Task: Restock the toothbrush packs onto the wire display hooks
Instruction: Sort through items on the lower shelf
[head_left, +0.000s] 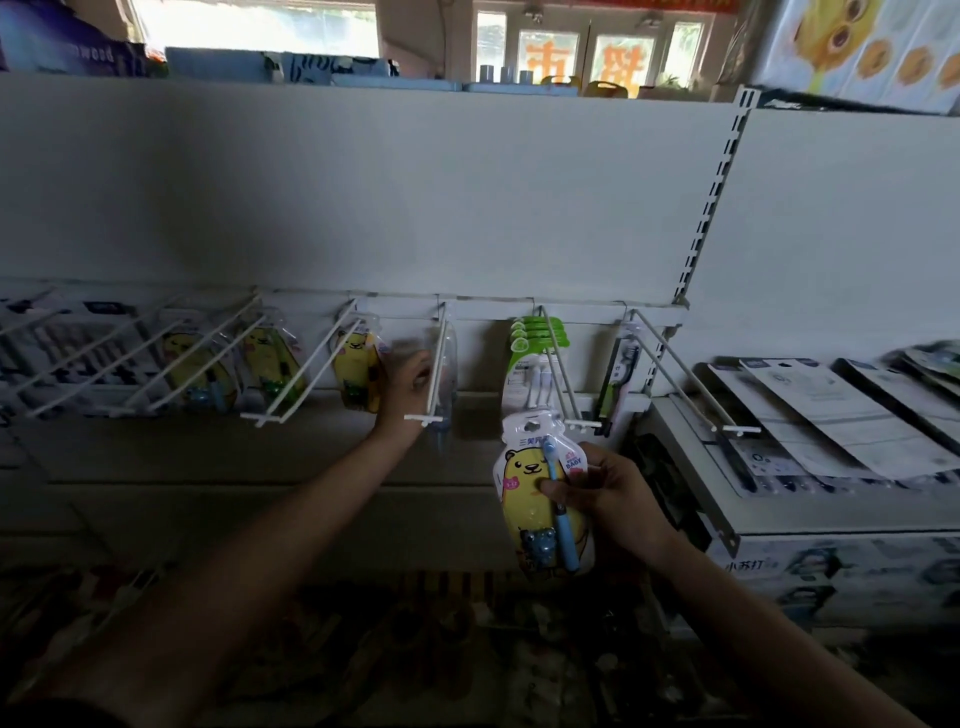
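The right hand grips a yellow bear toothbrush pack below the hooks. The left hand, blurred, reaches beside a wire hook; its grip is unclear.

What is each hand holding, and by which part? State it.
Right hand: yellow bear toothbrush pack, gripped at its right edge, mid-height. Left hand: reaches to a wire hook; hold unclear.

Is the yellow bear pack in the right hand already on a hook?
No. The right hand holds the bear pack below the hooks, hang hole free.
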